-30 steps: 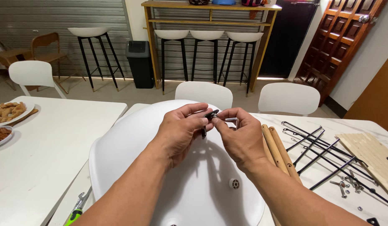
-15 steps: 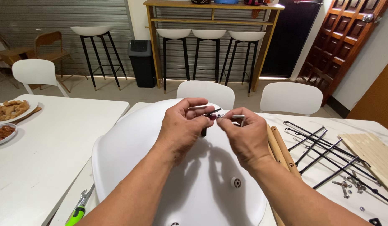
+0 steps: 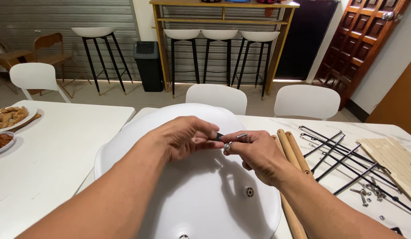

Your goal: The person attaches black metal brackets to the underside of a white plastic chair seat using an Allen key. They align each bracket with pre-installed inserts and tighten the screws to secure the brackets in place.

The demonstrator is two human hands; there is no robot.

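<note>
Steel bolt [image 3: 241, 136] and small black part [image 3: 219, 136] are pinched in closed fingertips of right hand [image 3: 254, 152] and left hand [image 3: 188, 137] above white seat shell [image 3: 192, 194]; the bolt could be dropped if the grip loosens.

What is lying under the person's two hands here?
The white chair seat, underside up with a screw hole showing. The left hand and right hand cover the part of the shell beneath them, so anything there is hidden.
</note>
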